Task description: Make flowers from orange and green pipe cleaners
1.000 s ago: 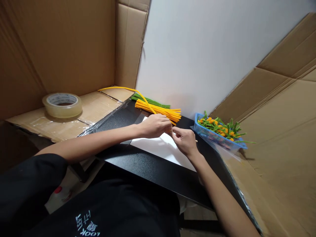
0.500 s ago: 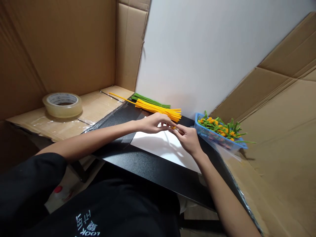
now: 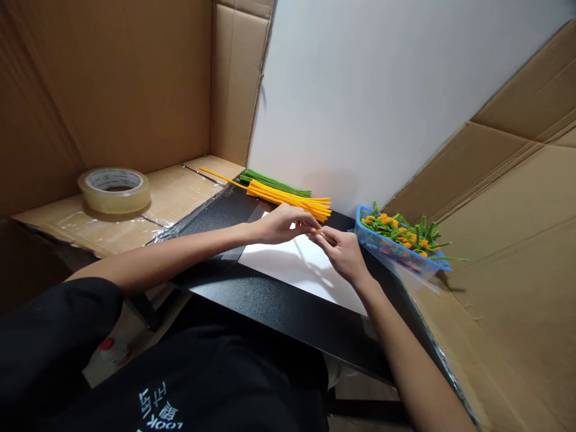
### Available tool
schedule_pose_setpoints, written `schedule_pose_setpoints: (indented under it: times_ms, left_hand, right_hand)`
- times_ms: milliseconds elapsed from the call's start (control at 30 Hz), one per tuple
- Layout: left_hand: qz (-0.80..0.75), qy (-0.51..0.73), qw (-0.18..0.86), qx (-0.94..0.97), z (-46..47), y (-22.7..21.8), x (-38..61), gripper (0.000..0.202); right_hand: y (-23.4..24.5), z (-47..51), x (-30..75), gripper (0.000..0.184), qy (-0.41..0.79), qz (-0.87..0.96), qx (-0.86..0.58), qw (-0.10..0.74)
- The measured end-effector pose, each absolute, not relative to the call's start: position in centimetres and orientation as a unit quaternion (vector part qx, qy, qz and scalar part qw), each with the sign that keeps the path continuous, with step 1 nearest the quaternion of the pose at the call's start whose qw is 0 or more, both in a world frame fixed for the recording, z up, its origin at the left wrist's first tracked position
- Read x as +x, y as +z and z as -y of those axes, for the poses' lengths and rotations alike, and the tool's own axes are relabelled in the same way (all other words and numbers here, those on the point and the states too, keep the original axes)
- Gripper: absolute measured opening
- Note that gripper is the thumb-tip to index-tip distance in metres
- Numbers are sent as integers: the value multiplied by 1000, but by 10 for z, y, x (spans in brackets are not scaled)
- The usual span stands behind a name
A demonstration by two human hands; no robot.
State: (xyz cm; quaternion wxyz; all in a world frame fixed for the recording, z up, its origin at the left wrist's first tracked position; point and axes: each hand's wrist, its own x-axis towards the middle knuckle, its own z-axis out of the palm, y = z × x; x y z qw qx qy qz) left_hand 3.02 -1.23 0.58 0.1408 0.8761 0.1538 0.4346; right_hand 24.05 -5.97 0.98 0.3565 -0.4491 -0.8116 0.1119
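**Pinching a bit of yellow pipe cleaner (image 3: 317, 231) above the white sheet (image 3: 297, 270)**

Cardboard (image 3: 112, 90) lines my corner, and a white wall panel (image 3: 351, 102) rises behind the black table (image 3: 274, 303). On a cardboard-covered ledge (image 3: 180, 195) off the table's left edge sits a roll of clear packing tape (image 3: 114, 191). At the far right corner of the table, a blue plastic basket (image 3: 382, 255) holds a heap of green-and-yellow pipe-cleaner pieces (image 3: 400, 231). Along the far edge lie a bundle of yellow pipe cleaners (image 3: 288, 201) and, just behind it, a thinner green bundle (image 3: 274, 185).

My left hand (image 3: 285, 224) and right hand (image 3: 342, 255) meet over the sheet's far part, near the tips of the yellow bundle but not on it. The fingers (image 3: 326, 236) of both hands are closed narrowly on the yellow bit, which they mostly hide, so I can't make out its shape. A tight pinch right at the fingertips, with relaxed wrists, seems the surest hold on something this small.
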Motion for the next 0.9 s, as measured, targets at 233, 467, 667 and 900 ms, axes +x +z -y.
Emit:
schedule_pose_setpoints:
  times_ms: [233, 467, 667, 900]
  left_hand:
    - [-168, 451, -3, 877, 17, -4, 33, 19]
    - [-199, 408, -129, 881, 20, -4, 32, 31]
    - [-210, 453, -48, 865, 26, -10, 38, 19]
    - [-255, 470, 70, 842, 33, -9, 42, 10]
  right_hand:
    - [6, 64, 237, 36, 37, 811, -464, 354]
    - [6, 69, 229, 25, -16, 816, -456, 355]
    - [4, 72, 225, 27, -86, 798, -484, 348]
    - [2, 73, 224, 28, -120, 782, -527, 311]
